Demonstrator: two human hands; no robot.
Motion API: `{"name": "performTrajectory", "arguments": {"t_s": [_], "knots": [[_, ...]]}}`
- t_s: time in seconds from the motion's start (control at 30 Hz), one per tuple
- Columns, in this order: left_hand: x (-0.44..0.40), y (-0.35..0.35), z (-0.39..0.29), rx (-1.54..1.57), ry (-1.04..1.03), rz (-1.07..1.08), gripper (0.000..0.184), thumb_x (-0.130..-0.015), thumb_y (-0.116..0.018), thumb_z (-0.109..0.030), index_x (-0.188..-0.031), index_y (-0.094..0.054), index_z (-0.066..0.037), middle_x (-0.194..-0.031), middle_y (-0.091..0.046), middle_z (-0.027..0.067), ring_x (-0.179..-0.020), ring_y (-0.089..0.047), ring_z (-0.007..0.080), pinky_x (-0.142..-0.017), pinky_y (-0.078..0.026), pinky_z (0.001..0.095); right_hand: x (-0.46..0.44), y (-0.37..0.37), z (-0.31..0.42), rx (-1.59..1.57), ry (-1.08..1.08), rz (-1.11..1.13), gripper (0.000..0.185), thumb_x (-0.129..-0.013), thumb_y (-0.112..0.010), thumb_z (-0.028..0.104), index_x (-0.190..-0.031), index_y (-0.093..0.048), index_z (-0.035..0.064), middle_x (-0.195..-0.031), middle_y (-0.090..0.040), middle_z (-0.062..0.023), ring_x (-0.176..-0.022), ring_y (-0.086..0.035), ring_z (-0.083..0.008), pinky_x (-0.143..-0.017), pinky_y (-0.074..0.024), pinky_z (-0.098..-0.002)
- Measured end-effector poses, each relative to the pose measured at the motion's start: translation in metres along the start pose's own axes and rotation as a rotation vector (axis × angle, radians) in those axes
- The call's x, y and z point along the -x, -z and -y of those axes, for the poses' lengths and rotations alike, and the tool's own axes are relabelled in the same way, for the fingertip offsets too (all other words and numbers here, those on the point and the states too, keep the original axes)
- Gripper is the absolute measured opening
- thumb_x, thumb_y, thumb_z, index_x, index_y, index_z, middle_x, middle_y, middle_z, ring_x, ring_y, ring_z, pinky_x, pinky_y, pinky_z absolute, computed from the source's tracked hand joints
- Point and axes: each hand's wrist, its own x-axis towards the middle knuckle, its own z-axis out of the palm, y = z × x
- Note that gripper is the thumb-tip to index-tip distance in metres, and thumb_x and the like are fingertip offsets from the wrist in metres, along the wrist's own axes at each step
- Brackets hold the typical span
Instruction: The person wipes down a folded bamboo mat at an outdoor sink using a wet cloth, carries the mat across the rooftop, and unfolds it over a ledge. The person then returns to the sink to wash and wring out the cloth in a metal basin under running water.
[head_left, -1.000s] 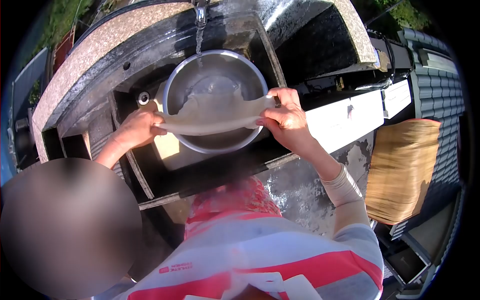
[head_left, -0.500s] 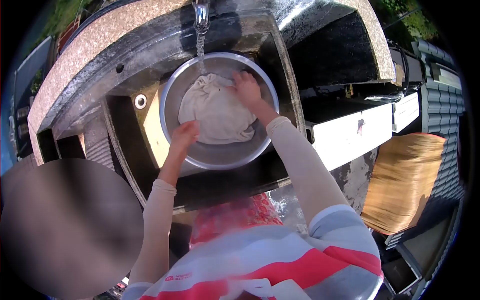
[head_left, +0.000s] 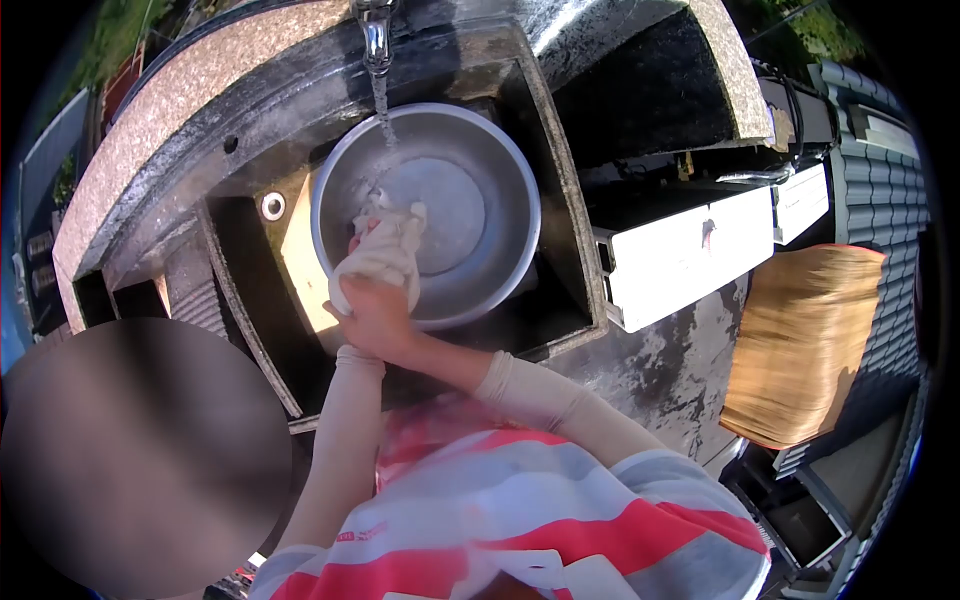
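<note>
Right now, my right hand [head_left: 375,312] wraps the bunched cloth [head_left: 390,253] over the basin's [head_left: 512,255] near-left side; my left hand [head_left: 355,243] is mostly hidden, its grip unclear. Wet folds could slip loose, or the running water [head_left: 383,100] could splash off them.

Sunlit speckled counter [head_left: 130,143], stained grey floor [head_left: 665,370], grey roof tiles [head_left: 885,205], greenery [head_left: 815,32]

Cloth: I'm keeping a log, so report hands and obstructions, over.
Right hand gripping bunched cloth over bowl. Left hand at cloth, mostly hidden. Tap running into bowl; no obstruction seen.
</note>
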Motion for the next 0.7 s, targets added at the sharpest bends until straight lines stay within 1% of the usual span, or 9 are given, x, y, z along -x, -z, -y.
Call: {"name": "performTrajectory", "arguments": {"t_s": [0.07, 0.17, 0.2, 0.3, 0.33, 0.43, 0.53, 0.6, 0.7], "knots": [[0.004, -0.015, -0.001, -0.152, -0.126, -0.159, 0.047, -0.088, -0.057, -0.028, -0.127, -0.043, -0.006, -0.115, -0.053, 0.0107, -0.105, -0.052, 0.0231, -0.088, -0.046, 0.0389, -0.02, 0.0, -0.007, 0.019, 0.12, -0.198, 0.035, -0.072, -0.07, 0.036, -0.072, -0.057, 0.0036, -0.07, -0.06, -0.0169, -0.064, -0.059, -0.0378, -0.058, -0.0459, -0.0447], [0.01, -0.023, -0.006, -0.419, -0.211, -0.273, 0.043, -0.087, -0.06, -0.022, -0.125, -0.046, -0.005, -0.112, -0.054, 0.0094, -0.101, -0.054, 0.0218, -0.085, -0.047, 0.0385, -0.076, 0.019, -0.06, 0.165, -0.139, -0.161, 0.039, -0.075, -0.067, 0.042, -0.073, -0.059, 0.0037, -0.073, -0.063, -0.0188, -0.068, -0.062, -0.0345, -0.058, -0.0477, -0.0434], [0.011, -0.016, -0.006, -0.522, -0.183, -0.208, 0.048, -0.081, -0.066, -0.028, -0.119, -0.049, -0.004, -0.107, -0.057, 0.0052, -0.106, -0.053, 0.0186, -0.076, -0.048, 0.0377, -0.091, 0.035, -0.089, 0.209, -0.222, -0.116, 0.04, -0.075, -0.066, 0.044, -0.074, -0.059, 0.0048, -0.076, -0.064, -0.0186, -0.072, -0.064, -0.0319, -0.059, -0.049, -0.0425], [0.018, -0.002, -0.028, -0.857, 0.044, -0.145, 0.059, -0.081, -0.064, -0.041, -0.127, -0.047, -0.008, -0.117, -0.055, 0.0094, -0.112, -0.05, 0.0241, -0.081, -0.045, 0.0432, -0.108, 0.069, -0.168, 0.606, -0.2, -0.074, 0.05, -0.075, -0.065, 0.05, -0.094, -0.057, 0.0045, -0.091, -0.063, -0.017, -0.075, -0.062, -0.0342, -0.064, -0.0497, -0.0441], [0.03, -0.004, -0.04, -0.941, 0.089, -0.175, 0.074, -0.08, -0.058, -0.055, -0.138, -0.036, -0.017, -0.134, -0.043, 0.0132, -0.123, -0.039, 0.0356, -0.089, -0.038, 0.0532, -0.111, 0.073, -0.18, 0.696, -0.12, -0.151, 0.055, -0.075, -0.064, 0.051, -0.102, -0.055, 0.0046, -0.099, -0.06, -0.0172, -0.08, -0.061, -0.0351, -0.068, -0.0498, -0.0441], [0.011, 0.043, -0.033, -0.632, 0.127, -0.178, 0.096, -0.072, -0.054, -0.073, -0.146, -0.014, -0.027, -0.149, -0.009, 0.0172, -0.132, -0.013, 0.05, -0.095, -0.023, 0.0683, -0.109, 0.074, -0.181, 0.872, 0.234, -0.327, 0.06, -0.073, -0.067, 0.049, -0.112, -0.05, 0.0068, -0.108, -0.052, -0.0178, -0.091, -0.056, -0.0369, -0.077, -0.0474, -0.0448], [-0.009, 0.024, -0.025, -0.418, 0.226, -0.228, 0.094, -0.073, -0.05, -0.074, -0.145, -0.02, -0.022, -0.147, -0.018, 0.0172, -0.132, -0.02, 0.0439, -0.099, -0.024, 0.0636, -0.087, -0.009, -0.174, 0.451, -0.344, -0.272, 0.051, -0.073, -0.071, 0.035, -0.111, -0.05, 0.0086, -0.108, -0.049, -0.0205, -0.099, -0.053, -0.038, -0.082, -0.045, -0.0438], [-0.034, 0.038, -0.02, -0.207, 0.234, 0.004, 0.088, -0.077, -0.048, -0.071, -0.142, -0.026, -0.016, -0.142, -0.03, 0.015, -0.129, -0.03, 0.0381, -0.101, -0.028, 0.0578, -0.076, -0.047, -0.172, -0.055, -0.363, 0.049, 0.044, -0.071, -0.071, 0.02, -0.108, -0.052, 0.0091, -0.109, -0.05, -0.0183, -0.099, -0.053, -0.0388, -0.082, -0.045, -0.0432], [-0.066, 0.079, -0.024, 0.04, 0.259, 0.26, 0.058, -0.087, -0.053, -0.051, -0.129, -0.043, -0.012, -0.124, -0.05, 0.011, -0.116, -0.048, 0.0268, -0.095, -0.04, 0.0471, -0.039, -0.021, -0.05, -0.141, -0.14, 0.058, 0.035, -0.066, -0.068, 0.012, -0.099, -0.056, 0.0097, -0.106, -0.052, -0.0132, -0.099, -0.053, -0.0347, -0.082, -0.0442, -0.0402]]}}
